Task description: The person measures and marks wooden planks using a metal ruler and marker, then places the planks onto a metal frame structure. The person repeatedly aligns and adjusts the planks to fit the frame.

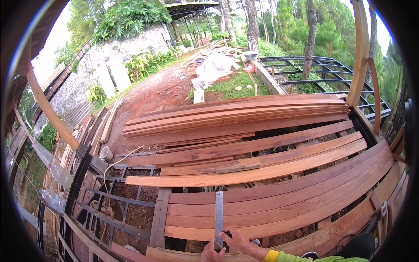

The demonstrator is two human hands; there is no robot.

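A flat steel ruler (219, 213) lies across several reddish-brown planks (279, 203), its length running away from me. My left hand (212, 253) is closed around its near end, at the front edge of the planks. At the ruler's right edge, my right hand (236, 241) has bent fingers drawn together close to the steel. Whether a small thing sits between those fingers is too small to tell. The ruler's near end is partly covered by my hands.
Loose boards (244, 174) lie just beyond, with a stack of long planks (235, 114) farther off. An open black metal frame (126, 205) over soil is at the left. Wooden posts (360, 52) rise at both sides. A white bucket (106, 153) stands left.
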